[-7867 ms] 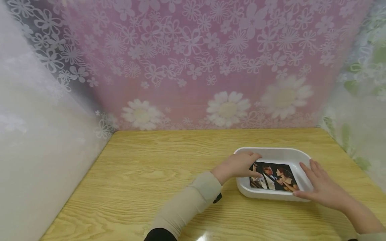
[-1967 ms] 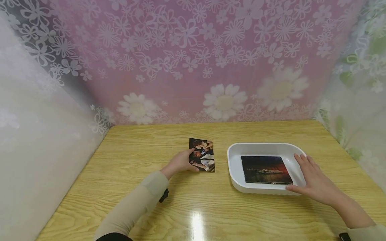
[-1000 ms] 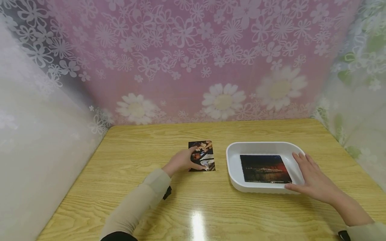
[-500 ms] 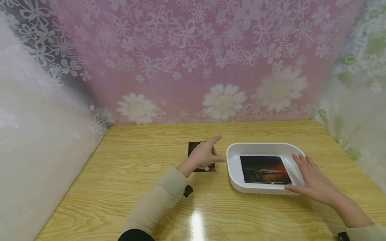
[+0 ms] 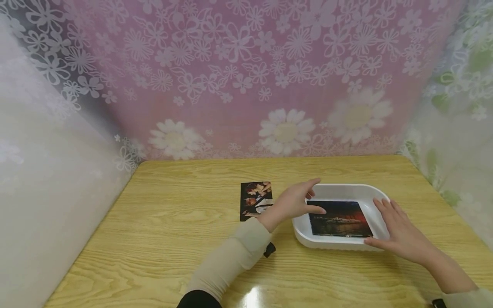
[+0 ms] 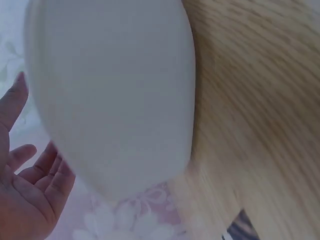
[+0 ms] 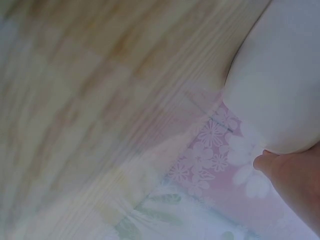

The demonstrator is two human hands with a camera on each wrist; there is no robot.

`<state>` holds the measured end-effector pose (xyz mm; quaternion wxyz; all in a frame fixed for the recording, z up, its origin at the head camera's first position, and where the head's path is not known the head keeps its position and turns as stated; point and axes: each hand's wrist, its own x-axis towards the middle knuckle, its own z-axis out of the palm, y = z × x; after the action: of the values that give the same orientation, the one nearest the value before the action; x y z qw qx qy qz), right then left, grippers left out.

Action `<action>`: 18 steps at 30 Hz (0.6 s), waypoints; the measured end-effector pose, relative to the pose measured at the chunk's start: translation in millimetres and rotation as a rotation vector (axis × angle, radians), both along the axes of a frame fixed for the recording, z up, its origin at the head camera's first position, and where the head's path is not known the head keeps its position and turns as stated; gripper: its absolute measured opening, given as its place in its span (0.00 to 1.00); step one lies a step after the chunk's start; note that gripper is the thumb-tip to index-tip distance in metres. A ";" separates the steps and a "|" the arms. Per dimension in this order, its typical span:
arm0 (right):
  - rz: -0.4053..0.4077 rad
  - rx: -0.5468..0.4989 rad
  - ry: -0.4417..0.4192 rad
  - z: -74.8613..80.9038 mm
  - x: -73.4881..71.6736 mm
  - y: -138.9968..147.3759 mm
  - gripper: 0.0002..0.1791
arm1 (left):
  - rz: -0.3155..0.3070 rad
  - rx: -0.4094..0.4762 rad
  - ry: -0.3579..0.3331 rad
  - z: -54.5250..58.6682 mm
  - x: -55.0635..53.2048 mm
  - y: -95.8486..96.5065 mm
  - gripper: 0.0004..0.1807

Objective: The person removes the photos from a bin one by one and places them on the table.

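Note:
A white plastic tray (image 5: 339, 245) stands on the right of the table, holding a dark photo (image 5: 339, 220) of a lit ship under a red sky. My left hand (image 5: 290, 202) reaches over the tray's left rim, thumb and fingers spread apart. Its thumb overlaps the ship photo's upper left corner in the head view. Left of the tray, another photo (image 5: 254, 199) of a couple lies flat on the table, partly behind my left wrist. My right hand (image 5: 406, 233) rests on the tray's right end, fingers spread over the rim and thumb at the near edge.
The wood-grain table (image 5: 161, 239) extends left of the tray. A pink flowered sheet (image 5: 215, 94) hangs behind it, with pale sheets at both sides. Black straps with small devices sit at my wrists.
The couple photo has gone from the tray to the table, uncovering the ship photo. My left hand has let go of it and moved right, over the tray. My right hand stays at the tray.

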<state>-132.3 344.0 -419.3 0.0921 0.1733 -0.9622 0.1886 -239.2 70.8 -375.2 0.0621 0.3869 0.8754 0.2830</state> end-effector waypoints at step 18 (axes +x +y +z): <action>-0.008 -0.015 0.006 1.2 0.5 -0.1 0.57 | 0.004 -0.428 0.185 -28.6 -4.1 42.4 0.49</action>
<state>-131.7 343.9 -418.1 0.0968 0.1693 -0.9612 0.1949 -243.4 113.2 -403.9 0.0614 0.3874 0.9183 0.0545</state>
